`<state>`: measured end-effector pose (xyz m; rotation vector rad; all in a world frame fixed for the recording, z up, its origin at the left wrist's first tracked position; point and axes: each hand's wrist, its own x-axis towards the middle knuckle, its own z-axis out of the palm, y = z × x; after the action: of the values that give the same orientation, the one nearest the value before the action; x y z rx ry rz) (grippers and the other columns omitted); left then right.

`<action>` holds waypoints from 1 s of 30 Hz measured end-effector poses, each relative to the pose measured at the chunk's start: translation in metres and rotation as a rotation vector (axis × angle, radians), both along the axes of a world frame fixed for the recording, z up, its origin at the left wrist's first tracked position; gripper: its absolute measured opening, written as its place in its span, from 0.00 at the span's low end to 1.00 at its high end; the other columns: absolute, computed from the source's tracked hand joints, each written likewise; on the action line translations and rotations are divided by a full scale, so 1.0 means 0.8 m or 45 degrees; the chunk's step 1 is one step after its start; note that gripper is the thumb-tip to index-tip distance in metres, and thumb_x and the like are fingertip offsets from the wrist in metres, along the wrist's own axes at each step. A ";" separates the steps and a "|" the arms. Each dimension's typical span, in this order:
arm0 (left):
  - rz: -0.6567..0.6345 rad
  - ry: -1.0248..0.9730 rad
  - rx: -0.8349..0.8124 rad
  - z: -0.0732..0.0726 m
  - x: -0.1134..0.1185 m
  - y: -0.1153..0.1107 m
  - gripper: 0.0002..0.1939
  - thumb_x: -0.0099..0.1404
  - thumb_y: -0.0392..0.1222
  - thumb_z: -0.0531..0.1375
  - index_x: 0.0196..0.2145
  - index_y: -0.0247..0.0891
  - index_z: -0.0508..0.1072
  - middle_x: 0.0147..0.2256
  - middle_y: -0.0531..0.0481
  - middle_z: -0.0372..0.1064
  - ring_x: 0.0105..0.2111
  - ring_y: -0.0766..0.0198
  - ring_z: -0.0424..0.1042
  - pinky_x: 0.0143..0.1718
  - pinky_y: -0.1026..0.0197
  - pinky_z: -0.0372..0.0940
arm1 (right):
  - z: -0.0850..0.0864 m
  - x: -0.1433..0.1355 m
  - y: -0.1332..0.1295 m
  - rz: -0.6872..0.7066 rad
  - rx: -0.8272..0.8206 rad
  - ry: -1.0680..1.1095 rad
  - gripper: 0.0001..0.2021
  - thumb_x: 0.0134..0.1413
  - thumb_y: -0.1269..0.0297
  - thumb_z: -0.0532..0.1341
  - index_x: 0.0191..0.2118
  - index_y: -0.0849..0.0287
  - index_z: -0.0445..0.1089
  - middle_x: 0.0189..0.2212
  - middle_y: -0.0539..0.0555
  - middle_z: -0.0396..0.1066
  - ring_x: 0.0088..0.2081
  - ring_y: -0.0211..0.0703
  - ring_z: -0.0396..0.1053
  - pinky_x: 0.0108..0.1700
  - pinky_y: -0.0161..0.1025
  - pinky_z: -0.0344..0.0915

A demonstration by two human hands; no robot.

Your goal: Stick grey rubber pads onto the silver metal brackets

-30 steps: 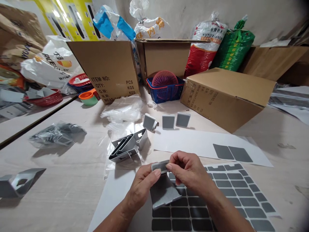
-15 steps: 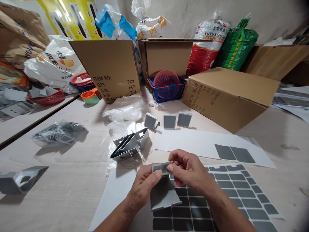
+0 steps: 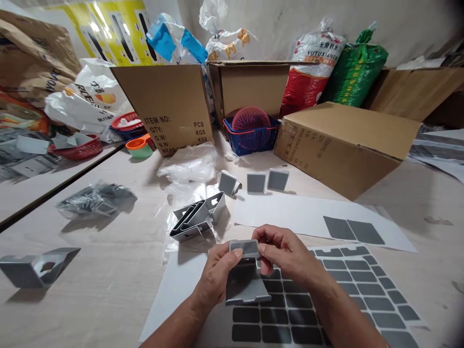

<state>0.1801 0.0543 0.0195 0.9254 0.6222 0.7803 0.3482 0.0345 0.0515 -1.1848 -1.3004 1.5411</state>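
Grey stickers fill rows on a sheet (image 3: 362, 290) at the near right, and just above its left part a metal stand (image 3: 246, 287) is held up, hiding some of them. The person's left hand (image 3: 219, 268) grasps the stand's upper lip, thumb on top; the right hand (image 3: 284, 251) pinches the lip's right end between thumb and fingertips. A small sticker (image 3: 250, 247) lies along that lip and looks nearly in place, though I cannot tell whether it is pressed flat. Three stands (image 3: 255, 183) farther off show grey squares on their faces, so those faces seem done; many stickers on the sheet look left to use. Off to the left is a lone stand (image 3: 39, 268), while nested stands (image 3: 197, 217) sit just beyond the left hand; whether these have stickers I cannot tell. Beyond the right hand, two larger stickers (image 3: 339, 228) lie on a white paper strip (image 3: 275, 212). Loose plastic (image 3: 190, 162) crowds the nested stands, the closest clutter to the left hand. Farther back are a blue basket (image 3: 252, 142), a tilted cardboard box (image 3: 344, 140) and a green sack (image 3: 355, 72), all well apart from the hands.
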 end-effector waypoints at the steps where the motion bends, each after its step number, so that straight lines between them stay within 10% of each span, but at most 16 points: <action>1: 0.007 -0.018 -0.005 0.000 0.000 0.000 0.11 0.59 0.41 0.55 0.30 0.30 0.73 0.24 0.46 0.71 0.25 0.64 0.66 0.28 0.62 0.59 | -0.002 -0.001 0.000 -0.014 0.009 -0.005 0.04 0.54 0.70 0.53 0.33 0.62 0.64 0.17 0.47 0.61 0.20 0.32 0.62 0.25 0.32 0.60; 12: 0.040 -0.003 0.157 -0.011 -0.006 0.000 0.10 0.58 0.40 0.56 0.32 0.32 0.73 0.29 0.46 0.69 0.30 0.61 0.66 0.35 0.58 0.60 | -0.022 -0.011 0.002 -0.191 0.141 -0.194 0.11 0.51 0.57 0.59 0.31 0.60 0.62 0.21 0.45 0.52 0.22 0.32 0.51 0.22 0.32 0.52; 30: 0.188 -0.043 0.116 -0.001 -0.003 0.002 0.11 0.62 0.38 0.54 0.38 0.33 0.74 0.33 0.45 0.72 0.35 0.60 0.68 0.41 0.58 0.61 | -0.034 -0.018 0.000 -0.351 0.966 -0.521 0.13 0.53 0.71 0.58 0.45 0.52 0.69 0.32 0.53 0.61 0.29 0.38 0.62 0.31 0.38 0.63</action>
<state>0.1780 0.0561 0.0191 0.9552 0.6345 0.9610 0.3340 0.0341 0.0240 -1.1218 -1.6858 0.5161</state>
